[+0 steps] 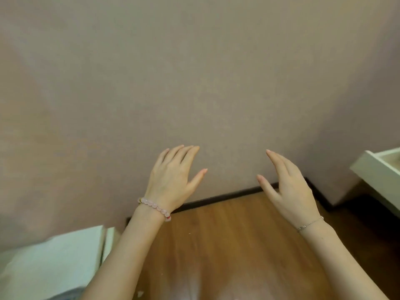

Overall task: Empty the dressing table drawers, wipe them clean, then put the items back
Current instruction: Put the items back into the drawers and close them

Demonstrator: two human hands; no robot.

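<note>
Left hand (pixel 171 182), right hand (pixel 287 187) held up released, nothing grasped. Drawer (pixel 375 175) seen pulled out at right; judged rigid, light; best gripped by front rim.

The one camera sat on the person's head, facing forward and slightly down, close to the plain wall (pixel 194 72), wooden floor (pixel 227 245) near, white drawer (pixel 376 174) far right.

Left hand (pixel 173 180), right hand (pixel 290 185) raised empty, fingers (pixel 275 158) straight; drawer (pixel 376 169) far right.
</note>
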